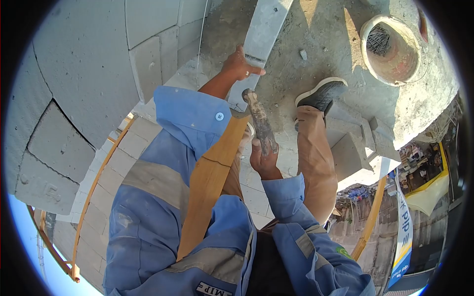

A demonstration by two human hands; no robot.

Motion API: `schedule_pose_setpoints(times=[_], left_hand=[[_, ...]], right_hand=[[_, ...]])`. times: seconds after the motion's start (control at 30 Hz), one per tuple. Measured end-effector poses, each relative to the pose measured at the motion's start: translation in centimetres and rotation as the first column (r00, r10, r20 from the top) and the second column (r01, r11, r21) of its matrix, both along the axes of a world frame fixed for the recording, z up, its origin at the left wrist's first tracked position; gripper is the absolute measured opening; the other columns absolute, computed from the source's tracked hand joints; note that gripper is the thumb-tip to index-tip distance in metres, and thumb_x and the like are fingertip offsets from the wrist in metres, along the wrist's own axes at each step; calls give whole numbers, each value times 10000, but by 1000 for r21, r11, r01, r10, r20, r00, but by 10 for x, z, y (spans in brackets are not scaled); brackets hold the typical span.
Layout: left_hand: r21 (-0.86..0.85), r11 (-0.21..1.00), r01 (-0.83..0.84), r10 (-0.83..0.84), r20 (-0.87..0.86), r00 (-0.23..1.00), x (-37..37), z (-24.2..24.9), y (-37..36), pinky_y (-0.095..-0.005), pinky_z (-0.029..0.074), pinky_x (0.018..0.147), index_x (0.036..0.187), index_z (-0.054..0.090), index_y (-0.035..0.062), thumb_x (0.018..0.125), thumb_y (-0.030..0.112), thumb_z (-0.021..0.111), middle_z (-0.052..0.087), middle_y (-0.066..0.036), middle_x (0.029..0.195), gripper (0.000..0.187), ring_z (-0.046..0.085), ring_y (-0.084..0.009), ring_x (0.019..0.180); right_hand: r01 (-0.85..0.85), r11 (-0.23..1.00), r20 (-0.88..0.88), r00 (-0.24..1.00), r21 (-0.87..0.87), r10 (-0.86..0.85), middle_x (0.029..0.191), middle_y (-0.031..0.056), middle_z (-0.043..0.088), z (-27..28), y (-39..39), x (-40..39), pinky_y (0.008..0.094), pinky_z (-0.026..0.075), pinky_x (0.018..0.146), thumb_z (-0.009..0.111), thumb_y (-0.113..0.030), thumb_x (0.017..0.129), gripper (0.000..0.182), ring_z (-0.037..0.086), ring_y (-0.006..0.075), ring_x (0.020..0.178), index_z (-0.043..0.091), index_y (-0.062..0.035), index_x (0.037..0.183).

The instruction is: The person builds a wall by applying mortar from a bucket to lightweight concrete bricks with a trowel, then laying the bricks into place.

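My left hand [240, 67] is closed over a long pale grey plank [266, 27], thumb stretched across its face toward the right edge. Lower down, my right hand [264, 161] grips a worn, dirt-stained hammer [260, 116]. The hammer's rounded end points up toward the near end of the grey plank. A brown wooden board [210, 185] slants over my lap beside my left sleeve, its upper end close to the grey plank. Its surface has a dark line across it.
A light-coloured bucket [417, 54] with many nails [378, 40] stands at upper right. Grey blocks [348, 143] lie beside my right leg, near my shoe [323, 93]. A large block wall [84, 59] rises at left. Beyond the floor's edge at lower right hangs a banner [401, 232].
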State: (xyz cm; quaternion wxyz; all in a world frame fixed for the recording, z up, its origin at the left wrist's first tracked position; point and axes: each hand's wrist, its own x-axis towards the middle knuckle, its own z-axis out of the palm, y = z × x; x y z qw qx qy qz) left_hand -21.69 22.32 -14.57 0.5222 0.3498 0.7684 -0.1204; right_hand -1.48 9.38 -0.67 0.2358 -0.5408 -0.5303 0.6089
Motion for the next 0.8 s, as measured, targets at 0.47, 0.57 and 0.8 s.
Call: schedule_pose_setpoints(times=[0.47,0.57,0.8], left_hand=[[-79,994,-77,82,62,995,0,-2,2,-383,455,994,1387,327,-19,490,407,932,574,-238,1279,1162,565,-343,1198],[-3,1000,-24,24,11,1000,3,4,0,-392,484,960,1369,329,-21,485,445,931,595,-249,1240,1167,604,-355,1144],[-27,999,31,-32,-49,998,1,4,12,-395,479,972,1386,316,-15,486,439,933,602,-243,1232,1183,605,-363,1139]], right_hand=[[78,955,78,995,-287,-58,601,151,550,4,-18,-3,442,477,502,588,-218,926,235,580,376,501,540,-9,1022],[122,993,7,993,1,-122,605,144,557,-1,-21,-11,449,480,513,562,-234,946,245,592,370,517,543,-9,1039],[-178,886,251,919,-428,305,638,240,594,-36,-63,-15,517,449,519,486,-359,997,340,599,448,590,480,-24,937]])
